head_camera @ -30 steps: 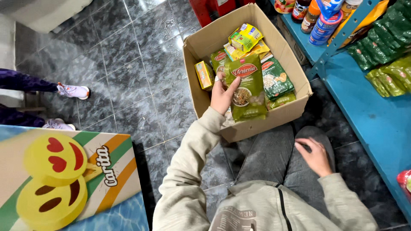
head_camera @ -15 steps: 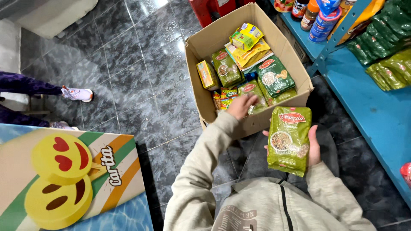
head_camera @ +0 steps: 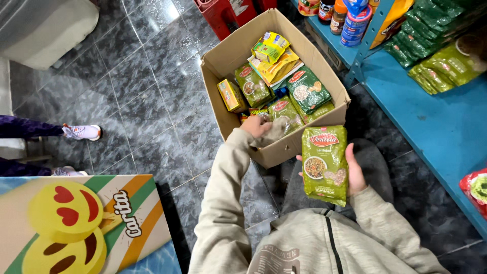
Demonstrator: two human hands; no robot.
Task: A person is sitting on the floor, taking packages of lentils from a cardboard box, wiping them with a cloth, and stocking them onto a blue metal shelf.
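On a dark tiled floor (head_camera: 137, 101) beside a blue shelf (head_camera: 446, 127), the right hand (head_camera: 352, 172) has its grip clamped on a green lentil packet (head_camera: 324, 165) held upright just before the cardboard box (head_camera: 284, 152). Farther on, the left hand (head_camera: 256, 126) reaches over the box's near edge, fingers closing on another green packet (head_camera: 284, 111). The unpacking step seems under way; lifting that packet clear likely calls for a firm pinch.

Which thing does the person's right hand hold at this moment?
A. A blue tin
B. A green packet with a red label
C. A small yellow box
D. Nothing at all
B: the right hand grips a green packet with a red label in front of the cardboard box, while the left hand reaches into that box.
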